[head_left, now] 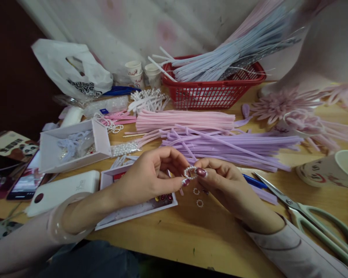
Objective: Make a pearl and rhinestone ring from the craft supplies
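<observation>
Between my two hands is a small ring of white pearl beads (188, 172), pinched at both sides above the table. My left hand (153, 172) grips its left side with thumb and finger. On the other side, the thumb and forefinger of my right hand (224, 183) close on the ring. Below them, two smaller bead rings (200, 203) lie on the wood. Under my left forearm stands an open white box (133, 214) with small items inside, partly hidden by the arm.
Purple pipe cleaners (234, 146) and pink pipe cleaners (185, 120) lie in bundles beyond my hands. A red basket (211, 92) stands behind them. Scissors (304, 212) and a paper cup (330, 170) are at right. A white box (101, 141), power bank (65, 191) and phone (27, 179) are at left.
</observation>
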A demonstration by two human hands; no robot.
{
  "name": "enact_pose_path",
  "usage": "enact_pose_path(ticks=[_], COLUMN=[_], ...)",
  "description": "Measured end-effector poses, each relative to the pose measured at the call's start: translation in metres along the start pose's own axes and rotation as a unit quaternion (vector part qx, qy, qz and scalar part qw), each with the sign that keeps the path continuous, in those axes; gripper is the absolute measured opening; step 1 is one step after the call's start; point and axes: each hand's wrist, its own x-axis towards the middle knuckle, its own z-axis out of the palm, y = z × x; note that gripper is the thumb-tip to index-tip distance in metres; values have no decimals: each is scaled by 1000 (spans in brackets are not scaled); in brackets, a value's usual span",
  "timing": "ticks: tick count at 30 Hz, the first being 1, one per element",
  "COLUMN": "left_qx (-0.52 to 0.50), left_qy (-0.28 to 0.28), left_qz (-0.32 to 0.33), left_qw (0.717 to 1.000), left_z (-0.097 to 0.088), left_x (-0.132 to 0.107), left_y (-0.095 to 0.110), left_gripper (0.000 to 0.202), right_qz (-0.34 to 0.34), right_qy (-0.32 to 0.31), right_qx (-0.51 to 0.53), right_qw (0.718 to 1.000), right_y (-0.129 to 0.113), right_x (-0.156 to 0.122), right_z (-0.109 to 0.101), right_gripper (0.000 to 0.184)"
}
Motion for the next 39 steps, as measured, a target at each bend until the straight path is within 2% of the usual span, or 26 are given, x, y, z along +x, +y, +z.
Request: enact_pose_path(ticks=[16, 26, 39], left_qx=[-55, -64, -65], left_qy=[38, 56, 44], left_qz=[13, 18, 31], left_qw=[998, 996, 996], left_z=[-1, -2, -1], left_x=[-1, 1, 1], left_y=[-4, -2, -5], left_gripper=[38, 39, 38], right_qz=[2, -6, -11], right_qy=[7, 20, 11], right_qx=[-8, -23, -11], right_qw=[1000, 1000, 1000], right_y=[0, -4, 0], right_x=[0, 0, 0], right_z=[0, 2, 2], right_gripper=[20, 23, 21])
